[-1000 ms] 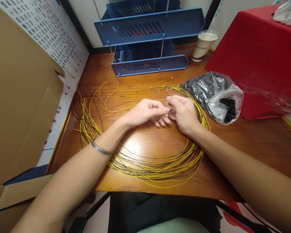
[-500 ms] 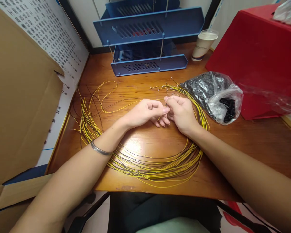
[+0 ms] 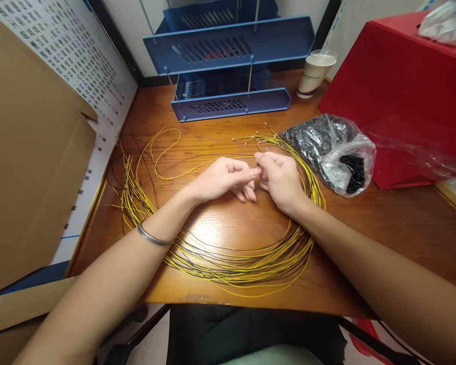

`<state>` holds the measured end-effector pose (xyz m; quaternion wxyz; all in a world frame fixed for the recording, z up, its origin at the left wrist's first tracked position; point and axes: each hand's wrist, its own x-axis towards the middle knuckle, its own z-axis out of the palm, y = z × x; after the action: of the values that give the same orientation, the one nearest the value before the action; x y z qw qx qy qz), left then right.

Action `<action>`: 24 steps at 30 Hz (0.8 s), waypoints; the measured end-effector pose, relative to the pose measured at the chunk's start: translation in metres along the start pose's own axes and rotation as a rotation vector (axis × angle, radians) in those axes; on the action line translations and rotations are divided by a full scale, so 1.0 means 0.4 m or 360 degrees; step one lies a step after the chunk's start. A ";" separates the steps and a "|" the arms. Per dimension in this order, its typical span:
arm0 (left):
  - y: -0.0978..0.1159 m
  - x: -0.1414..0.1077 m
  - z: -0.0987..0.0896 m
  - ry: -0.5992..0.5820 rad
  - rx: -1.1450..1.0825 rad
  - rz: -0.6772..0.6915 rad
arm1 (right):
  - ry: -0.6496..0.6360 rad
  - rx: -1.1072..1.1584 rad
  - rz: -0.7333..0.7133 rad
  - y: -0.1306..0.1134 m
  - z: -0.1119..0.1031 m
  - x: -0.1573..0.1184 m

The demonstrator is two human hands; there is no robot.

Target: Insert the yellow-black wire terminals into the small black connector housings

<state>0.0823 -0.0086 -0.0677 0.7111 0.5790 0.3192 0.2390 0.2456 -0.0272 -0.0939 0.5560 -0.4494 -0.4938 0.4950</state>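
Note:
In the middle of the head view my hands meet, fingertips pinched close together. My left hand has thumb and forefinger closed on a thin wire end, its other fingers loosely curled. My right hand pinches at the same spot, thumb on top. A tiny dark bit shows between the fingertips, too small to name. A yellow and dark wire runs from the left behind my left hand toward my right fingers. Around both hands lies a big loose coil of yellow and dark wires, with small pale tips at the far right.
A clear plastic bag of black pieces lies right of the coil. Behind stand a blue tiered tray, a paper cup and a red box. A cardboard box stands left. The wooden table's front edge is near me.
The whole view has shifted slightly. Both hands stay pinched together in nearly the same place; the short yellow wire piece seen below the fingertips no longer shows.

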 end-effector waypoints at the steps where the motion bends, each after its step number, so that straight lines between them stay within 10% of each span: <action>1: 0.000 0.000 0.000 0.0003 -0.0011 -0.0008 | -0.0015 -0.0008 0.0003 -0.002 0.002 -0.001; 24: -0.004 0.009 0.016 0.0130 -0.0036 0.0043 | -0.0035 0.0156 0.0062 -0.016 0.013 -0.005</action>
<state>0.0895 -0.0107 -0.0691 0.7008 0.5649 0.3373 0.2755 0.2409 -0.0298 -0.0870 0.5621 -0.4257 -0.4661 0.5343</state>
